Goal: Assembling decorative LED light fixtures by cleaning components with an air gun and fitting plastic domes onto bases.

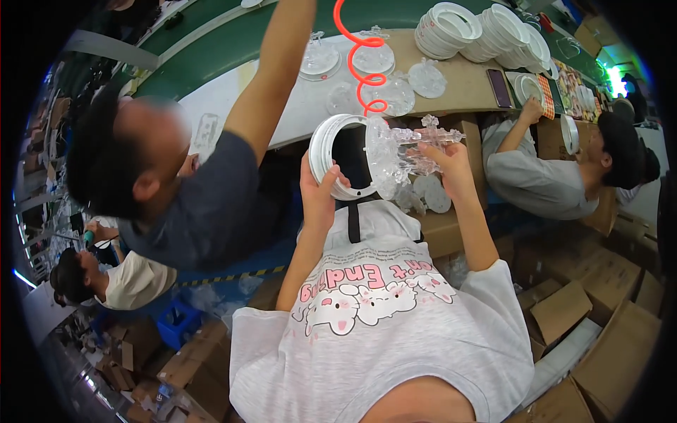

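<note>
My left hand point(321, 192) grips a round white plastic ring point(321, 151) by its near left side, fingers wrapped over the rim. The ring is tilted, and its opening faces right. Close against its right side is a clear plastic disc point(381, 156) with a branching, knobbly clear stem. My right hand point(450, 161) is closed around that stem. Whether disc and ring touch, I cannot tell. Just below the disc, more clear plastic discs point(431, 192) lie at the edge of a cardboard box.
A red coiled hose point(370, 79) hangs over the bench. Beyond it lie clear discs point(427, 79), stacked white rings point(449, 32) and a phone point(498, 88). A co-worker's arm point(271, 77) reaches across at left; another person point(543, 173) works at right. Cardboard boxes point(560, 310) stand behind.
</note>
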The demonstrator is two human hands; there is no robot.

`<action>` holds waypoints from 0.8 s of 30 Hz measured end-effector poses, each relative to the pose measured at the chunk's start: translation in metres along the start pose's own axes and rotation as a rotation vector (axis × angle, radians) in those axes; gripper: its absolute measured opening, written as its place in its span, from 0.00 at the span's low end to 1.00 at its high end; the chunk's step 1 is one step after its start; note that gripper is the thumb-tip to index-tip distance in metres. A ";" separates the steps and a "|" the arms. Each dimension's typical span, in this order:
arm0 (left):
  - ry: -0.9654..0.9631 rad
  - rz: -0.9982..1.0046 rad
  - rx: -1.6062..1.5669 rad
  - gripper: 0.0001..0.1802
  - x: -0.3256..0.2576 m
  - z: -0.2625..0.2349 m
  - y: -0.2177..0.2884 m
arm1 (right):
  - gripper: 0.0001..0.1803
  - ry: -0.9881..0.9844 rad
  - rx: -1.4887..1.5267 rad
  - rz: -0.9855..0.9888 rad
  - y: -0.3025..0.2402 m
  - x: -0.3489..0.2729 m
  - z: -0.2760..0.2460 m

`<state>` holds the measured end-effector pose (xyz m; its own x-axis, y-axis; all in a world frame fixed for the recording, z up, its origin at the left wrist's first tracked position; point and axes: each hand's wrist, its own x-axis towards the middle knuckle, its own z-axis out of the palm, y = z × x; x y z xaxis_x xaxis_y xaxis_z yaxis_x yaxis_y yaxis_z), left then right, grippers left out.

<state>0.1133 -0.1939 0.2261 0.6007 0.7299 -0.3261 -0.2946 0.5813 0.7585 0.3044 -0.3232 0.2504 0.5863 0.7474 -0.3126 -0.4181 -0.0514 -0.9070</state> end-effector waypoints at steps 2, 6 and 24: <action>-0.013 0.170 0.139 0.26 -0.005 0.001 -0.003 | 0.15 0.011 -0.014 -0.020 -0.002 -0.002 0.002; 0.006 0.245 -0.008 0.27 -0.008 0.000 -0.006 | 0.14 0.006 0.008 -0.001 0.001 0.000 0.011; 0.446 0.091 -0.298 0.16 0.044 -0.095 0.011 | 0.15 -0.127 0.353 0.455 0.039 0.077 0.098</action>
<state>0.0660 -0.1216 0.1663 0.2083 0.8259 -0.5239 -0.5672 0.5384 0.6233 0.2654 -0.2024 0.2183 0.2152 0.7764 -0.5923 -0.8267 -0.1780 -0.5337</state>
